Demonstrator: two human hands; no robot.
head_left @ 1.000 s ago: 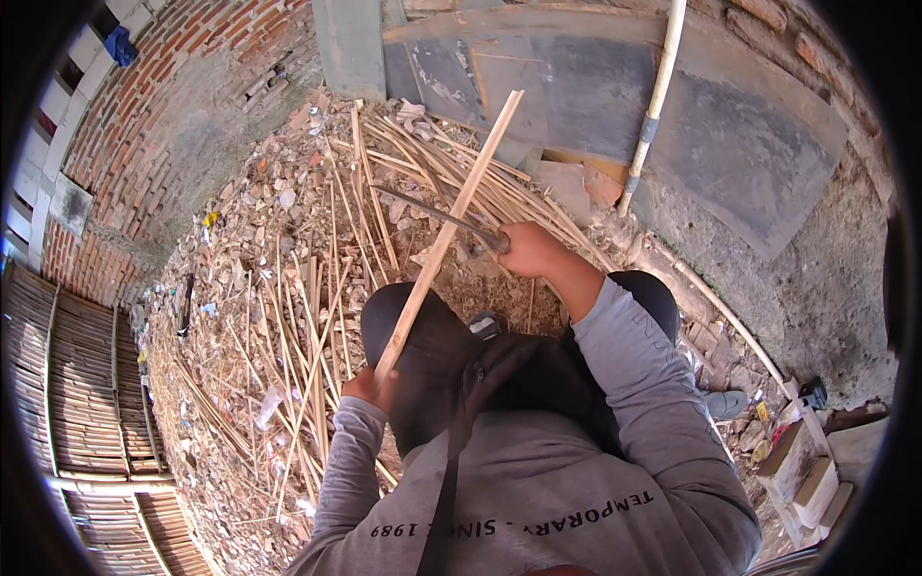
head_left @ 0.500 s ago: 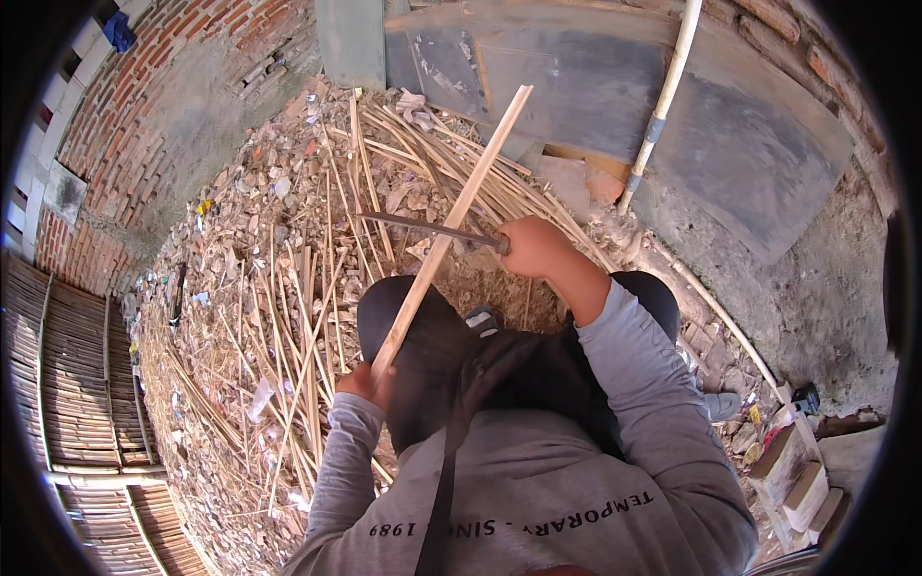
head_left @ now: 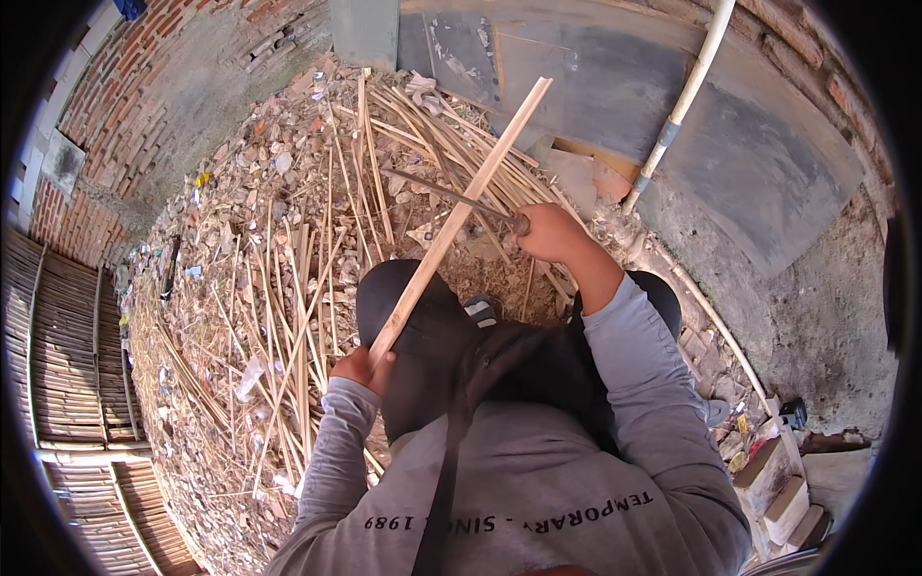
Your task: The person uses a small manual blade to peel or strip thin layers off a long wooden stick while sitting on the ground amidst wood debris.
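Note:
My left hand (head_left: 362,370) is closed round the lower end of a long, pale split-bamboo strip (head_left: 435,259). The strip slants up and away to the right, passing over my left knee. In my closed right hand (head_left: 553,234) is the handle of a long-bladed knife (head_left: 423,185). Its narrow dark blade points left and crosses the strip around its middle; how deep the edge bites, if at all, I cannot tell. Most of the handle is hidden by my fingers.
Cut bamboo strips (head_left: 303,278) lie in loose heaps over rubble and litter ahead and to the left. A pale pole (head_left: 679,106) leans by grey boards (head_left: 749,154) at the back right. Brick walling (head_left: 125,115) and a bamboo panel (head_left: 67,336) border the left.
My right hand and the knife have shifted slightly right, and the blade now tilts more steeply. The strip's far end appears a little farther right and higher. The whole view has shifted slightly.

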